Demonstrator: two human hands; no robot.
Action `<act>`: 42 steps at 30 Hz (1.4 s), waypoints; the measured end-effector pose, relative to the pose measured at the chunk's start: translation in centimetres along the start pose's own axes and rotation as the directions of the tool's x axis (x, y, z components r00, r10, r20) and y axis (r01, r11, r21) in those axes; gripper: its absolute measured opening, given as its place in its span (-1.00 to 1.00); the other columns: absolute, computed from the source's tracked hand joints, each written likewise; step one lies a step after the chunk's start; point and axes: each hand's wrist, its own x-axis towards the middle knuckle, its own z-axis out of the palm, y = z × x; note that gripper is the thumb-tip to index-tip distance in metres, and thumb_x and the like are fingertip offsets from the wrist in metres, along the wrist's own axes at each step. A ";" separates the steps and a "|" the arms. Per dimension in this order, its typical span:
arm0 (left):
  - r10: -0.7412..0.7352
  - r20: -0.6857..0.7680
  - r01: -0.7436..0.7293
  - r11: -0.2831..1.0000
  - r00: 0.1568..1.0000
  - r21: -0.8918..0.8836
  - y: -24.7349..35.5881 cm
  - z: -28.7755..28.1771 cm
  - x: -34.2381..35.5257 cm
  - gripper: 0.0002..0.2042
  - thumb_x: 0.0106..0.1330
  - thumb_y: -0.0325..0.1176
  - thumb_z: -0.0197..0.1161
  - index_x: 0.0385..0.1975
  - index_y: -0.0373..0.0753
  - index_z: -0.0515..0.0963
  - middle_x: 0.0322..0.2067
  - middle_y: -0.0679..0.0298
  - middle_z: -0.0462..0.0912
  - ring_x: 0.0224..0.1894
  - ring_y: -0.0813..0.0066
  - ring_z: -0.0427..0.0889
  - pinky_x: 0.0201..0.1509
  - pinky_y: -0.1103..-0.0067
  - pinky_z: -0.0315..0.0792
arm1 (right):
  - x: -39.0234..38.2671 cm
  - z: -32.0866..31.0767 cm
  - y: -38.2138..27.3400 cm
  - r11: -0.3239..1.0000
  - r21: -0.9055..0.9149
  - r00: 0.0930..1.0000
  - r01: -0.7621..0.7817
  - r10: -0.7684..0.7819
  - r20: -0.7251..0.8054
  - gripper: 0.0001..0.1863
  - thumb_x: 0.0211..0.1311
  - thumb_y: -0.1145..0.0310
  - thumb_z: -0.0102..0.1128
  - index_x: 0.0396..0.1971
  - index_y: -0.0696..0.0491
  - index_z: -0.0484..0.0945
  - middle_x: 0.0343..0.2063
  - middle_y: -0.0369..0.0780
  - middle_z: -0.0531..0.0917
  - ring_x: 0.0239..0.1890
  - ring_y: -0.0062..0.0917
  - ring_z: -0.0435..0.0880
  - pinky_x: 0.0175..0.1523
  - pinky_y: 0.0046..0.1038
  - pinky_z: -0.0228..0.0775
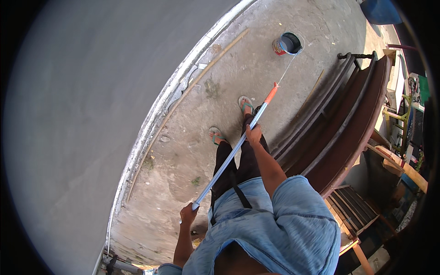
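A smooth grey wall (68, 114) fills the left side, a white-splashed strip running along its foot. Beside it spreads a stained concrete floor (178, 178). To the right stands a long brown bench (357, 110), with a slatted wooden piece (350, 213) below it in the view. The person wears a light blue shirt (302, 215) and dark trousers (224, 160). A long thin wooden stick (233, 44) lies on the floor close to the wall, and a blue container (381, 11) shows at the upper right. The pale blue pole (229, 158) slants across the front of the legs, from lower left to upper right, above the floor. Ahead of the feet a bucket (277, 48) stands upright on the concrete, well apart from the bench, its contents grey. The left grip (188, 214) is closed around the near end of the pole; the right grip (253, 134) is wrapped around it farther up, in front of the right leg. Two sandals (217, 136) with green straps are on the feet. At the pole's far end sits an orange handle (271, 94), from which a thin rod (287, 69) reaches to the bucket's rim; its very tip is too small to make out.
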 end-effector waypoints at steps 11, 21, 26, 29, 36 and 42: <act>-0.216 0.012 0.216 0.976 0.976 0.033 -7.1 2.6 -2.2 -0.69 0.12 -0.05 0.42 -0.36 -0.17 0.62 -0.42 0.09 0.70 -0.32 0.04 0.69 -0.24 0.23 0.52 | -4.5 3.8 1.0 1.000 0.000 0.987 -0.006 0.006 0.161 -0.47 0.13 0.19 0.33 -0.09 0.22 0.32 -0.35 0.08 0.66 -0.22 0.01 0.69 -0.07 -0.11 0.50; -0.211 -0.002 0.210 0.974 0.977 -0.085 -9.1 2.9 -1.1 -0.72 0.14 -0.17 0.41 -0.27 -0.21 0.64 -0.40 0.05 0.70 -0.30 0.02 0.69 -0.20 0.26 0.53 | -4.7 5.8 -2.2 0.967 -0.042 0.965 0.251 -0.246 0.095 -0.48 0.08 0.21 0.40 -0.13 0.21 0.35 -0.46 -0.01 0.65 -0.33 -0.11 0.72 -0.21 -0.20 0.54; -0.153 -0.069 0.147 0.985 0.986 -0.087 -8.2 2.5 0.0 -0.74 0.14 -0.20 0.42 -0.27 -0.22 0.64 -0.43 0.04 0.69 -0.32 0.01 0.68 -0.22 0.25 0.51 | -3.4 5.8 -4.1 0.942 -0.091 0.946 0.322 -0.315 0.082 -0.46 0.02 0.21 0.43 -0.13 0.23 0.40 -0.45 0.02 0.66 -0.35 -0.09 0.71 -0.21 -0.20 0.52; -0.125 -0.115 0.117 0.991 0.985 -0.071 -5.8 1.7 2.5 -0.76 0.15 -0.23 0.41 -0.33 -0.24 0.60 -0.45 0.02 0.67 -0.34 -0.02 0.67 -0.24 0.21 0.49 | -0.5 5.2 -6.1 0.968 -0.072 0.965 0.239 -0.228 0.130 -0.53 0.00 0.20 0.45 -0.22 0.21 0.48 -0.40 0.05 0.69 -0.26 -0.04 0.71 -0.14 -0.13 0.52; -0.050 -0.184 0.056 0.998 0.982 0.028 -1.4 0.3 5.6 -0.78 0.15 -0.27 0.41 -0.39 -0.25 0.55 -0.46 0.00 0.64 -0.35 -0.07 0.63 -0.22 0.13 0.45 | 3.4 4.9 -6.9 0.915 -0.026 0.914 0.404 -0.404 -0.043 -0.53 0.02 0.22 0.42 -0.16 0.23 0.52 -0.48 -0.05 0.68 -0.34 -0.15 0.71 -0.17 -0.22 0.50; 0.018 -0.205 0.004 0.994 0.979 0.105 -0.2 -0.4 7.7 -0.78 0.13 -0.28 0.42 -0.40 -0.25 0.53 -0.46 0.01 0.63 -0.35 -0.07 0.62 -0.21 0.13 0.43 | 7.5 6.1 -3.5 0.919 -0.016 0.900 0.393 -0.388 -0.196 -0.55 0.04 0.25 0.40 -0.20 0.28 0.53 -0.45 -0.02 0.69 -0.39 -0.21 0.74 -0.24 -0.28 0.56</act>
